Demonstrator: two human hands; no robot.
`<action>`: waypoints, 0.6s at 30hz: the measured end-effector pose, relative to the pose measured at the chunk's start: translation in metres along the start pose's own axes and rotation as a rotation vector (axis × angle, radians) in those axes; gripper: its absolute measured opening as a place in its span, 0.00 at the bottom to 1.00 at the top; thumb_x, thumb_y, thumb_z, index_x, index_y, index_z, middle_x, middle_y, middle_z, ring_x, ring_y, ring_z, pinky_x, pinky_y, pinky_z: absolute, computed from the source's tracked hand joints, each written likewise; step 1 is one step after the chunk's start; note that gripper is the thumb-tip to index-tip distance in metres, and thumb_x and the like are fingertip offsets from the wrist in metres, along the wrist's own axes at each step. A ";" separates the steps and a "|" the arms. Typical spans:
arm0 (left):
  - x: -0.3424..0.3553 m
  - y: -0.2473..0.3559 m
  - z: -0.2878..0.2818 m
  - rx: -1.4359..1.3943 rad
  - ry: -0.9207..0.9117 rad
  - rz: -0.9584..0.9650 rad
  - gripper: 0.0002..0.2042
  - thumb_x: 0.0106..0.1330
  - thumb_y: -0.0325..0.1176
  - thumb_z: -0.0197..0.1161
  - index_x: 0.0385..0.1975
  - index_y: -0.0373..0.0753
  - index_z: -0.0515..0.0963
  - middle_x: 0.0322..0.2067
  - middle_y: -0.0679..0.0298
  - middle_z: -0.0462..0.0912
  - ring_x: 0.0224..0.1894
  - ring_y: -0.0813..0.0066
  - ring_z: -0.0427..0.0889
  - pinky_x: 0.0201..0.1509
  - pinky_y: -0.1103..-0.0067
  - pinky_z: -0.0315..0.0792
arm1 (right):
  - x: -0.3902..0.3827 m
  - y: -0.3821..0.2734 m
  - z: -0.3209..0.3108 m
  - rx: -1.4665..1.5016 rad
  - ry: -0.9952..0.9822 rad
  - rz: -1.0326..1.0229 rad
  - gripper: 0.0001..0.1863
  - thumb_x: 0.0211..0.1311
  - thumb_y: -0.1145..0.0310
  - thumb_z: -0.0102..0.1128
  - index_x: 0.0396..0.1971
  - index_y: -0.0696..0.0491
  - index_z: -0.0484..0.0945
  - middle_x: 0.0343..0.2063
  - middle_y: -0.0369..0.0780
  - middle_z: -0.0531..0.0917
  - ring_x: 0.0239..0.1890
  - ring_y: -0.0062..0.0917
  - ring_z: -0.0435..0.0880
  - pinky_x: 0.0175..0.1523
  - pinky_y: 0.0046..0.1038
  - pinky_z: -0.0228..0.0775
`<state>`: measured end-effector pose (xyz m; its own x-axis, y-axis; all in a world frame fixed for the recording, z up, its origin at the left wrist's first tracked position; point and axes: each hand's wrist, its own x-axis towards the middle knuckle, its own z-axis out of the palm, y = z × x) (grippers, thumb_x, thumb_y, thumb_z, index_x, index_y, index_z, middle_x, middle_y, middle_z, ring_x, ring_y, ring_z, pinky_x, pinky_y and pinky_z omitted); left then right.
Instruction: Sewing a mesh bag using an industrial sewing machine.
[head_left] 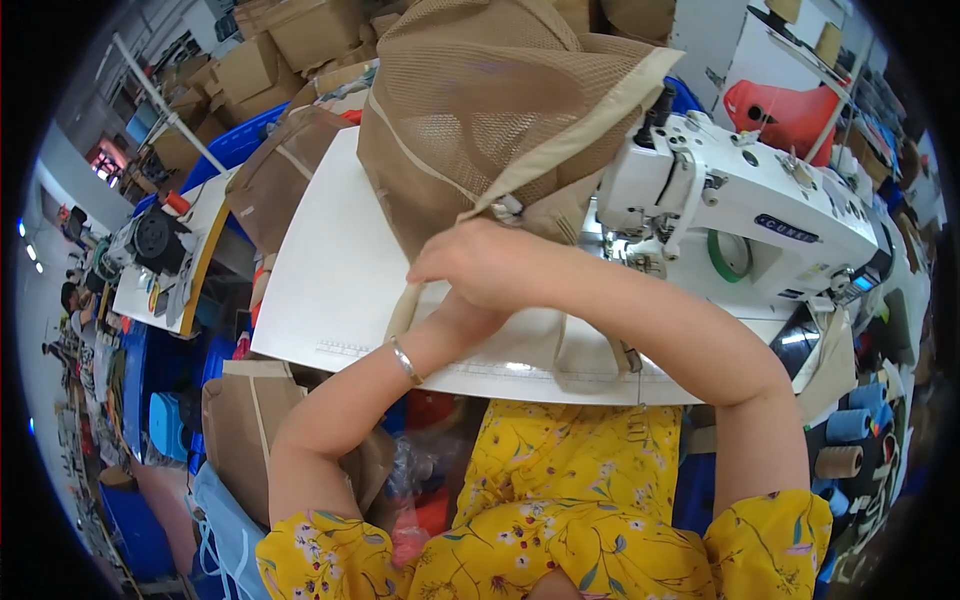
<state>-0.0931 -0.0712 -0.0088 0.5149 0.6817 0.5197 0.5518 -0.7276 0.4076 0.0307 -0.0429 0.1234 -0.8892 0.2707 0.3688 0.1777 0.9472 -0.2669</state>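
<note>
A brown mesh bag (470, 110) with beige binding along its edges stands bunched on the white sewing table (320, 270). My right hand (490, 262) reaches across from the right, its fingers closed on the bag's near edge. Under it, my left hand (468, 312) crosses from the left; its fingers are hidden behind the right hand. A beige strip (403, 312) hangs down beside the left wrist. Just right of the bag is the needle end of a white sewing machine (740, 190); folds of the bag lie close to it.
Brown fabric pieces (240, 410) hang at the table's left side. Thread cones (848, 425) stand at the lower right. Another sewing station (150, 250) is at the left, and cardboard boxes (300, 40) are piled behind. A beige strap (590, 350) lies at the table's front edge.
</note>
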 end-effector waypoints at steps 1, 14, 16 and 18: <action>0.017 0.004 0.007 -0.013 -0.011 0.014 0.16 0.69 0.26 0.52 0.57 0.38 0.71 0.50 0.57 0.77 0.56 0.64 0.75 0.58 0.68 0.69 | 0.004 0.007 -0.004 -0.005 0.005 0.021 0.18 0.55 0.79 0.53 0.46 0.54 0.81 0.45 0.45 0.84 0.48 0.38 0.83 0.54 0.35 0.75; 0.043 0.009 -0.015 0.262 -0.046 0.029 0.15 0.56 0.23 0.59 0.44 0.38 0.80 0.45 0.61 0.79 0.48 0.61 0.76 0.49 0.72 0.75 | -0.119 -0.032 -0.032 0.066 0.322 0.587 0.22 0.60 0.76 0.55 0.56 0.55 0.71 0.61 0.48 0.69 0.55 0.43 0.77 0.57 0.37 0.73; 0.039 0.007 -0.018 0.280 0.016 0.025 0.14 0.54 0.23 0.61 0.42 0.39 0.81 0.42 0.63 0.80 0.47 0.62 0.77 0.47 0.72 0.75 | -0.132 -0.034 -0.031 -0.008 0.313 0.610 0.23 0.60 0.76 0.56 0.57 0.55 0.70 0.63 0.47 0.67 0.56 0.43 0.76 0.57 0.37 0.73; 0.035 0.005 -0.022 0.289 -0.036 0.017 0.14 0.54 0.23 0.62 0.42 0.40 0.80 0.43 0.64 0.80 0.47 0.62 0.78 0.46 0.74 0.76 | -0.139 -0.035 -0.031 -0.136 0.216 0.603 0.26 0.58 0.75 0.59 0.58 0.56 0.69 0.64 0.48 0.66 0.57 0.43 0.76 0.55 0.38 0.74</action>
<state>-0.0866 -0.0527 0.0286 0.5454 0.6759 0.4956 0.7047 -0.6899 0.1655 0.1617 -0.1083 0.1093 -0.5148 0.7762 0.3640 0.6828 0.6280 -0.3734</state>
